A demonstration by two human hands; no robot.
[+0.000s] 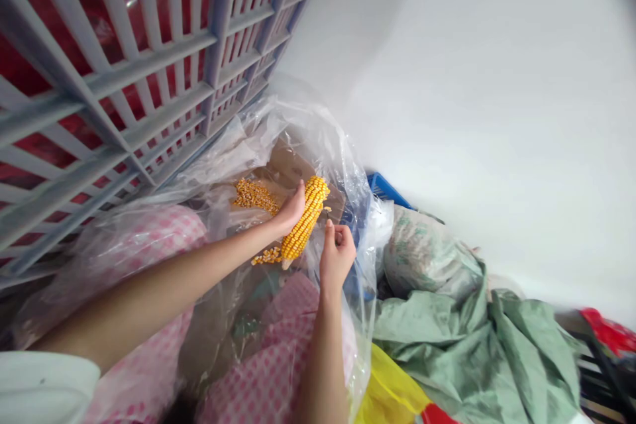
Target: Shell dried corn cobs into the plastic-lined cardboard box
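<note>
In the head view my left hand (292,211) is wrapped round an ear of yellow corn (305,218), which is tilted with its pale stem end toward me. My right hand (338,252) is closed in a pinch just right of the ear. A thin dark tip shows above its fingers, too small to make out, with a loose kernel (327,209) beside it. Loose corn kernels (254,195) lie in a pile left of the ear. A smaller heap of kernels (267,256) lies near its stem end. Clear plastic sheeting (342,152) surrounds brown cardboard (288,162) beneath.
A tall grey slatted crate (216,40) with red inside stands at the left. A white wall (472,93) rises behind. At the right are a blue basket (387,191), a stuffed sack (422,252), green cloth (477,344) and a yellow bag (390,387). Pink checked fabric (278,351) covers my legs.
</note>
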